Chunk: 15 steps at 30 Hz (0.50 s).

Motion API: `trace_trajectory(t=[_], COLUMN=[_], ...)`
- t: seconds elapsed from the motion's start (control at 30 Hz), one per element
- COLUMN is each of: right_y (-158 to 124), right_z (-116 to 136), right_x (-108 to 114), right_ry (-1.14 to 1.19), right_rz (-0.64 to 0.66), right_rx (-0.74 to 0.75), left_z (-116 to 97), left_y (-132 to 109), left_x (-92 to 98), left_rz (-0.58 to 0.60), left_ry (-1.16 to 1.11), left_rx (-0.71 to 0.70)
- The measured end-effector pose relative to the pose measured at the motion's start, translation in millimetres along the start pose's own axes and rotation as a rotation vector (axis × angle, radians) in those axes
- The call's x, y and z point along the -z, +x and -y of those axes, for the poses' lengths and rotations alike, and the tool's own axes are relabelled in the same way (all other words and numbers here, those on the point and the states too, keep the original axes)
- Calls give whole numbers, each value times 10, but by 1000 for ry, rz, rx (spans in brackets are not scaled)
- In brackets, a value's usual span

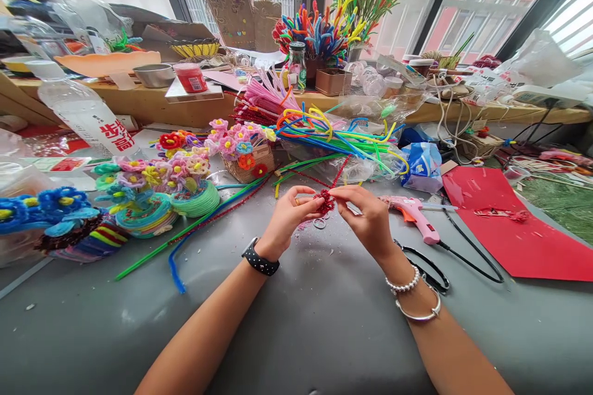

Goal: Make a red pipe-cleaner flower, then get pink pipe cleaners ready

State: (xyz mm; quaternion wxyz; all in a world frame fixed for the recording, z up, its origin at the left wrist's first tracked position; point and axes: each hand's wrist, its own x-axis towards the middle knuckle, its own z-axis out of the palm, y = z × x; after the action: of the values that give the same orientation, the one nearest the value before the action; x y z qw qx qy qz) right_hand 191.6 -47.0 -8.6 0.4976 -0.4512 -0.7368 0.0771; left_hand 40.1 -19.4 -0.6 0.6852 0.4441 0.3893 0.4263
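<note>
Between my two hands, above the middle of the grey table, is a coiled red tinsel pipe cleaner. A straight length of it sticks up and away to the right. My left hand pinches the coil from the left with thumb and fingers. On the other side, the fingertips of my right hand are closed on the coil's right edge. A small metal ring lies on the table just beneath. Right of my right hand rests a pink glue gun.
Pipe-cleaner flowers in woven pots stand at left, beside a tilted plastic bottle. Loose pipe cleaners are heaped behind my hands. A red sheet lies at right, and black scissor-like handles sit near my right wrist.
</note>
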Motion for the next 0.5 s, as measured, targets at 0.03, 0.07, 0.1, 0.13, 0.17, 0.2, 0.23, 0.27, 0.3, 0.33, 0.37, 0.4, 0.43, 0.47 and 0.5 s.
trace_trajectory(t=[0.03,0.07,0.1,0.13,0.17,0.2,0.23,0.27,0.3,0.33,0.37,0.4,0.43,0.47,0.5], right_y=[-1,-4,-6,-8,-9,-8,-6,-3,0,2,3,4,4,3,3], right_z=[-6,-12,-18,-23,-26,-28,-28,-27,-26,-25,-24,-24,-24,-22,-18], right_x=[3,4,2,-2,-5,-8,-10,-11,-10,-9,-7,-6,-4,-4,-4], right_ry=[-14,-26,-37,-50,-65,-83,-103,-122,-137,-147,-151,-150,-143,-129,-110], right_rz=[11,20,26,29,33,37,41,45,46,47,48,49,51,55,57], right_rx=[24,42,55,64,72,79,88,99,111,121,127,127,120,108,92], left_z=[4,8,13,17,22,25,28,30,32,33,33,33,32,30,27], left_y=[0,1,3,4,6,8,10,11,12,13,13,12,12,11,11], left_x=[4,8,11,15,17,19,20,20,19,19,18,17,17,17,17], left_rz=[3,6,7,8,9,10,12,13,15,17,18,19,20,23,26], left_ry=[0,-1,-3,-6,-10,-15,-22,-29,-34,-36,-36,-36,-36,-40,-46], left_rx=[-4,-8,-10,-11,-11,-10,-9,-10,-12,-13,-14,-16,-15,-12,-8])
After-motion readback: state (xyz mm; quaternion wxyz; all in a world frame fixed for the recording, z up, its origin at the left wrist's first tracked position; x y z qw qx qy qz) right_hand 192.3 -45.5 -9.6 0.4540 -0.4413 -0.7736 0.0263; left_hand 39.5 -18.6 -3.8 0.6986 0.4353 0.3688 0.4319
